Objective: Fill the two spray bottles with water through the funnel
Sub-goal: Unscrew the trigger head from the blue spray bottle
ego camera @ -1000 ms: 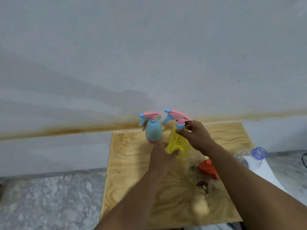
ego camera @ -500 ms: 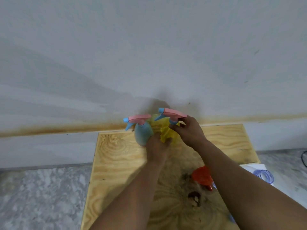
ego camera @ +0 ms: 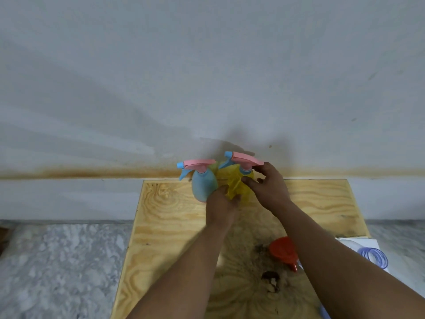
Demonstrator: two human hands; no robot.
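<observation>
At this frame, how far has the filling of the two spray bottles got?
Nothing looks filled yet. Both spray heads are on. In hand: the left hand grips the yellow bottle low, while the right hand holds its neck below the pink spray head, likely to unscrew it. Left: the blue bottle stands untouched, the red funnel lies unused on the board, and the clear water bottle lies at the right edge.

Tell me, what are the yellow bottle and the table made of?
The yellow bottle looks like see-through plastic: light glows through its smooth, coloured body. The table looks like bare plywood, with swirly grain and a matte, stained top.
</observation>
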